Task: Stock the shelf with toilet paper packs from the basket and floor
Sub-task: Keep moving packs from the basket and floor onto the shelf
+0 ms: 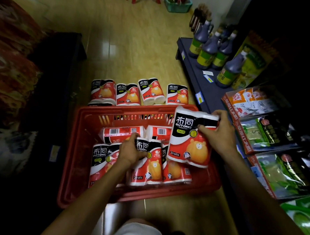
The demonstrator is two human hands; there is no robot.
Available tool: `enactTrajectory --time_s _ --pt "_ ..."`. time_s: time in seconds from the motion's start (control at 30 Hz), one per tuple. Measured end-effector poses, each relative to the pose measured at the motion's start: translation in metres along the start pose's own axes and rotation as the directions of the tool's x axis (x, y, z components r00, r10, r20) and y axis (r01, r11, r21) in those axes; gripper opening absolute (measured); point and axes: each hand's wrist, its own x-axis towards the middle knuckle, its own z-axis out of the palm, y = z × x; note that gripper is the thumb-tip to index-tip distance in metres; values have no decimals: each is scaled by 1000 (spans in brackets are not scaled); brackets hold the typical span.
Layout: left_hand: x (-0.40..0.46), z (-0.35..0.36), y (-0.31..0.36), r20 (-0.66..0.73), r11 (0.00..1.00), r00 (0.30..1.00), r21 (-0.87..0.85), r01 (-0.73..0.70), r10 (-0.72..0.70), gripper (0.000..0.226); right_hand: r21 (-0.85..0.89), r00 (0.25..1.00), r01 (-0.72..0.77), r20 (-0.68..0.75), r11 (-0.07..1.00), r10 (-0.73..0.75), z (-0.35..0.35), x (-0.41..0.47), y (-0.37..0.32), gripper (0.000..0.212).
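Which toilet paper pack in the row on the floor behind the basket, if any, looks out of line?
In the floor row behind the red basket, the third pack from the left leans askew, showing its white roll ends, while its neighbours stand straighter.

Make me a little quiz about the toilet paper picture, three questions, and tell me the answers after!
1. True or false: the right hand holds a pack lifted above the red basket.
2. Where is the row of packs outside the basket? A) on the floor beyond the basket B) on the dark shelf C) on a chair
3. Fill in: the left hand grips a pack lying inside the ____.

Key: 1 true; 2 A; 3 basket.
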Motion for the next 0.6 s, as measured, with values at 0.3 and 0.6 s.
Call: enactTrajectory --time_s 0.3,0.6 --pt "-11 -45 19 1 987 993 105 -121 121 66 39 996 35 -83 999 -32 -26 -2 -21 51" --pt "-23 -79 24 -107 960 955 -19 -280 276 58 30 996 37 -80 999 -35 -35 -10 -18 50"
